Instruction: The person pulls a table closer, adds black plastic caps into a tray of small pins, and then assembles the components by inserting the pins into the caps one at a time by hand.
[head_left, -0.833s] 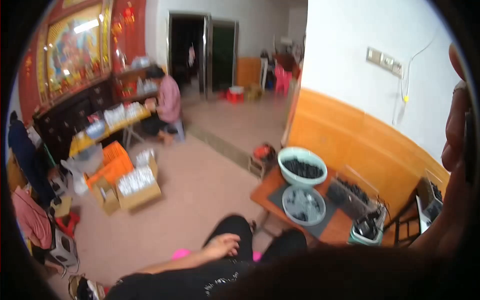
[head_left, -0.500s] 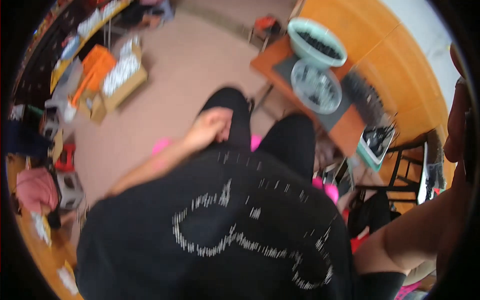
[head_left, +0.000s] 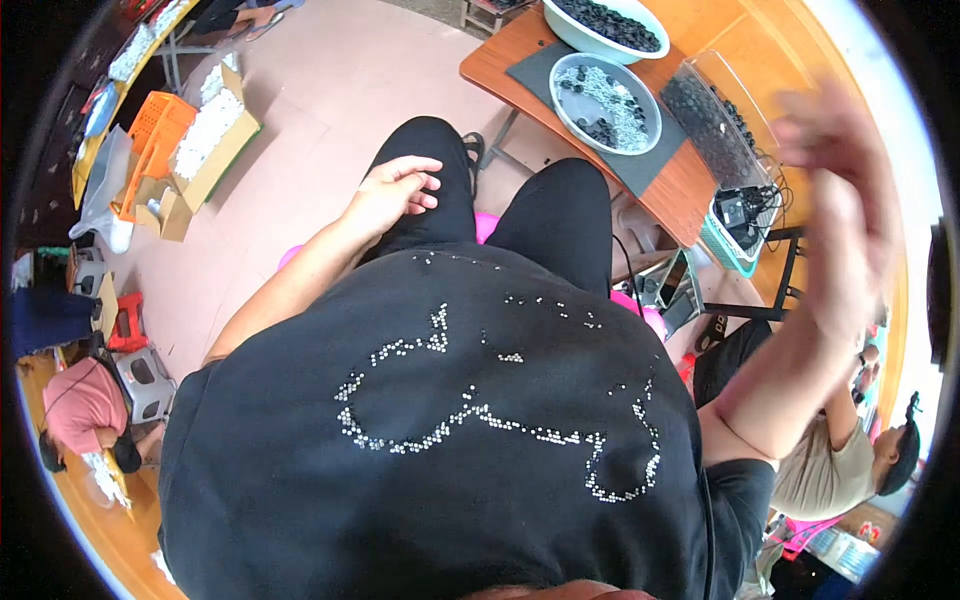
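Observation:
My left hand [head_left: 398, 190] rests over my left thigh, its fingers loosely bent and apart, with nothing in them. On the right my right hand [head_left: 835, 150] is raised with the elbow bent; its fingers are smeared by motion, so I cannot make out whether they hold anything. It appears nearest the clear plastic bin [head_left: 690, 105] of small black parts. Left of that bin, a round translucent bowl [head_left: 626, 150] holds small pale pieces and black ones. Beyond it, a pale green bowl [head_left: 572, 42] is heaped with black parts.
The bowls stand on a brown table [head_left: 492, 72] with a dark mat [head_left: 675, 135]. A teal basket [head_left: 735, 258] holds black cabled items. At far left are an orange crate [head_left: 158, 125] and a cardboard box [head_left: 225, 145]. One person [head_left: 85, 400] sits left, another [head_left: 825, 470] right.
My right hand has swung in from the right rim, farther into view. The left stays over my thigh with its fingers less curled. The view has shifted, and the table appears higher.

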